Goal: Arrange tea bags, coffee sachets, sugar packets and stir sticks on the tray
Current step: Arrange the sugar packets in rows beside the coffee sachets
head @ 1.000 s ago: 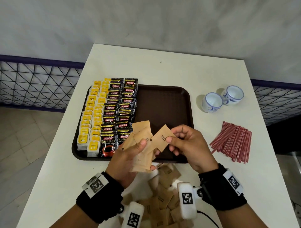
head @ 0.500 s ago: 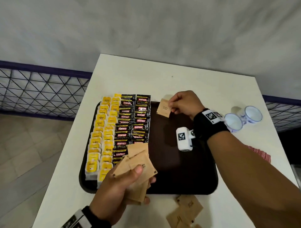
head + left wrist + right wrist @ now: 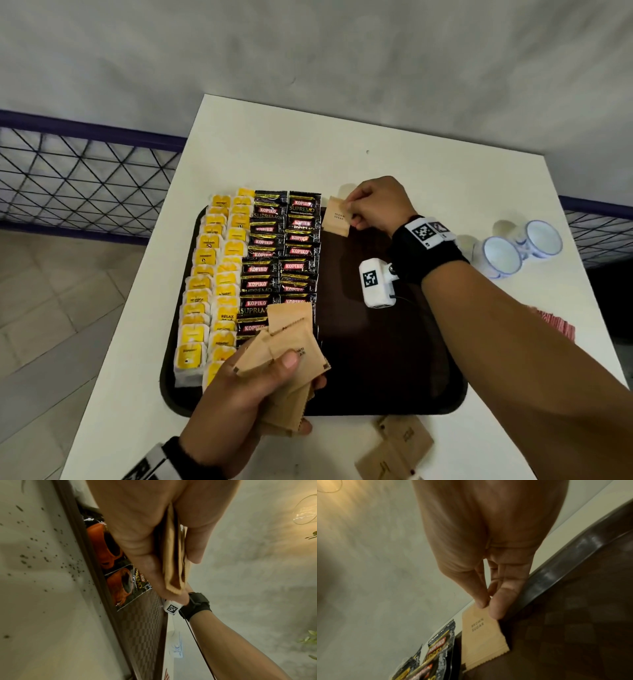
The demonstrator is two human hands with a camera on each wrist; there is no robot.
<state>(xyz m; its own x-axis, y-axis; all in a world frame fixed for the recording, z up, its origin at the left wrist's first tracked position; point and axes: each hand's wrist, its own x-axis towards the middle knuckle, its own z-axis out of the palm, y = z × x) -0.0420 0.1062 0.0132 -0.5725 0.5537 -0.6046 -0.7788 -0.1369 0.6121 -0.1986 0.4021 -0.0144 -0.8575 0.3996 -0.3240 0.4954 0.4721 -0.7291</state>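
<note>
Head view — right hand [image 3: 373, 205] outstretched, grip pinching sugar packet [image 3: 336, 216] at tray [image 3: 394, 377] far edge

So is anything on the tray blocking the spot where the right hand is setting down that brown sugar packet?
Nothing visible does. The right hand pinches the brown sugar packet at the tray's far edge, just right of the Kopiko coffee sachets. The tray floor below the packet and to its right is bare.

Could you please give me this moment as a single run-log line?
right hand: pinches sugar packet at tray far edge, beside coffee sachets | left hand: holds spare sugar packets
</note>
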